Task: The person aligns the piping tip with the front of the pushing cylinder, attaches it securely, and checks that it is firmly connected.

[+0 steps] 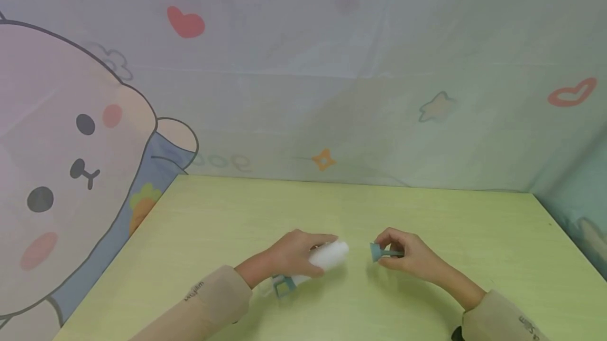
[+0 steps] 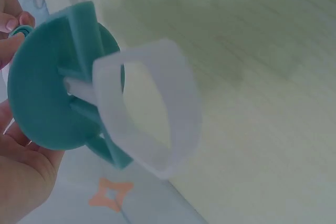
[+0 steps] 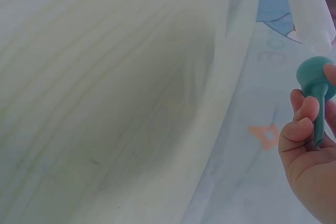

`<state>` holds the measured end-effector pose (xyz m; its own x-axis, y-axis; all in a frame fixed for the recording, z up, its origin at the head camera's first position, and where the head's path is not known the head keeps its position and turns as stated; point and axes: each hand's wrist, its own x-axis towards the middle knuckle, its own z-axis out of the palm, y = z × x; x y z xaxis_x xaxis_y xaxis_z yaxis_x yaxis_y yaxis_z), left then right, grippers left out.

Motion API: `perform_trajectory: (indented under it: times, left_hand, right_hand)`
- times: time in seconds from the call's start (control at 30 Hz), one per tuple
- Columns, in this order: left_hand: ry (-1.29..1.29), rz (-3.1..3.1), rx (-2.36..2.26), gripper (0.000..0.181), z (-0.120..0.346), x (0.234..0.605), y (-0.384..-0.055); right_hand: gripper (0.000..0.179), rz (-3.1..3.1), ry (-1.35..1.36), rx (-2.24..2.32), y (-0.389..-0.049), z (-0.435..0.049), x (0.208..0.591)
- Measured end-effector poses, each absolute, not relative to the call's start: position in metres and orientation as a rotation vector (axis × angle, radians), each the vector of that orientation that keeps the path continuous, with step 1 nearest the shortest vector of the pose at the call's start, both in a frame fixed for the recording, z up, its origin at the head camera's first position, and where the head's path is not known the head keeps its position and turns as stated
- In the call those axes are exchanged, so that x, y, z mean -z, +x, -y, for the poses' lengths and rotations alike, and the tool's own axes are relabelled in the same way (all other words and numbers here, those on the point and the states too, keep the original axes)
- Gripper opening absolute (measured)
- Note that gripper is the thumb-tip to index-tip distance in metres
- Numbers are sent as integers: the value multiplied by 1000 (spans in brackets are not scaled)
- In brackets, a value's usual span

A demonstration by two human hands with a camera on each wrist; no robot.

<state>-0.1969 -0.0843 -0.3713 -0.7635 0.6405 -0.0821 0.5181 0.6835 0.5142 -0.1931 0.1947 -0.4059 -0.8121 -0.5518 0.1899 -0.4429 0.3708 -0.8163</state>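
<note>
While clasping the white tube [image 1: 331, 256] in the left grip [image 1: 290, 254], pinching the teal piece [image 1: 375, 252] in the right grip [image 1: 410, 257], probably handled light, stiff, slippery plastic, best held mid-barrel

Not much you can actually read here tbh. Best candidate is the faint grey lettering [image 1: 225, 162] low on the backdrop [image 1: 294, 30] at the far side, left of centre. Looks like round letters, something like "oog", but it's so pale I can't swear to the full word. Right wrist view catches some blurry letters on the backdrop too, no clearer. Then there's small dark print on the left sleeve [image 1: 220, 301] and on the right sleeve [image 1: 495, 320], both too tiny and tilted to make out.
</note>
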Motion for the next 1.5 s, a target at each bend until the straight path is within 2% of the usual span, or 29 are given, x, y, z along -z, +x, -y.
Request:
perform_trajectory:
  times: [0.4, 0.97, 1.5]
  left_hand:
    - [1109, -2657, -560, 51, 75, 371, -192]
    - [1177, -2654, -500, 51, 66, 367, -187]
    - [1252, -2677, -405, 52, 65, 367, -189]
  right_hand:
    - [19, -2420, -1018, 1454, -187, -186, 399]
    - [19, -2399, -1061, 1435, -181, -176, 398]
    - [22, -2367, -927, 1428, -183, -174, 400]
